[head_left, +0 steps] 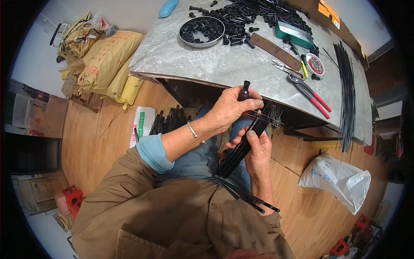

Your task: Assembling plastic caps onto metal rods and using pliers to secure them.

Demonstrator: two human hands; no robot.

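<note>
My left hand (pixel 236 107) is closed, its thumb pressed against the fingers. Out of its top sticks a small black flared piece (pixel 246 88), like a tool's end or handle; the rest of it is hidden by the hand. Just below, my right hand (pixel 258 149) is wrapped round a bundle of thin black rods (pixel 235 160), thumb on top. The bundle slants across my lap, and a few rods with thicker ends fan out past my right wrist. At the upper end of the bundle, thin wire-like strands (pixel 271 117) spread out beside my left fingertips.
On the grey table (pixel 172 60) lie a round tin of small black parts (pixel 202 32), a heap of black bolt-like pieces (pixel 250 17), red-handled cutters (pixel 308 93) and long black wires (pixel 346 95). Yellow sacks (pixel 108 60) stand left; a white bag (pixel 334 177) lies on the floor right.
</note>
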